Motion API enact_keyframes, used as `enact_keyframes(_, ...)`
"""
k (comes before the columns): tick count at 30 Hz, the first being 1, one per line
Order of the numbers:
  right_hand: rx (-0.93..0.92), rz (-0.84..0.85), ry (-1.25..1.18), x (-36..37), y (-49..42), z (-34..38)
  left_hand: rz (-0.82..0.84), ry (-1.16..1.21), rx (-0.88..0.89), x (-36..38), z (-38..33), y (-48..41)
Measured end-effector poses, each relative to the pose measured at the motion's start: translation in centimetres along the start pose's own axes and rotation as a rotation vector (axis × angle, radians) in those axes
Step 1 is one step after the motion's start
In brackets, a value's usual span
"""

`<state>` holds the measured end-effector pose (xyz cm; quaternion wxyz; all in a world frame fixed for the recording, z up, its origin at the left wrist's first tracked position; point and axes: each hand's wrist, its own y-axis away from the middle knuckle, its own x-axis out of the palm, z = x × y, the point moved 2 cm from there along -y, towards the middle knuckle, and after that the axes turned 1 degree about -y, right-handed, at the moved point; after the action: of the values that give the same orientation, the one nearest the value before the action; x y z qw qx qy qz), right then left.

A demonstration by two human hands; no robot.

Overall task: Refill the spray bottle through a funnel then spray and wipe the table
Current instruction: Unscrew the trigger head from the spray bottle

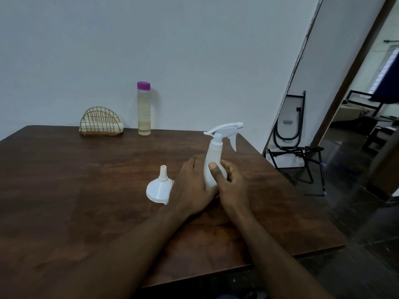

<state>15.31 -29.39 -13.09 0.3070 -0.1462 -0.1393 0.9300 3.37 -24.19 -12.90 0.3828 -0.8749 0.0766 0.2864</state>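
Steadying the spray bottle (212,154), upright on the table (86,190) just right of the inverted funnel (159,188), left hand (192,184) and right hand (232,187) both wrap its lower body (right thumb on the front); ideally one keeps the base planted while the other unscrews the trigger head (226,128).

Your frame is dim, with a bluish cast. The brightest patch is the window (387,67) at far right. The wall (194,50) is evenly grey, with a faint shadow right of the clear bottle (144,108). The desk (64,190) has a dull sheen, no hard glare. Wide-angle bend tilts the doorway (371,100) at right. Detail is soft throughout.
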Motion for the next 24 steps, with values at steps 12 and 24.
enact_keyframes(12,-0.092,-0.136,-0.339,1.3,-3.1,2.2,-0.05,-0.131,-0.051,0.2,0.3,0.0)
enact_keyframes(24,-0.131,-0.291,-0.305,2.6,-3.6,2.5,0.002,-0.033,-0.049,-0.1,0.2,-0.2)
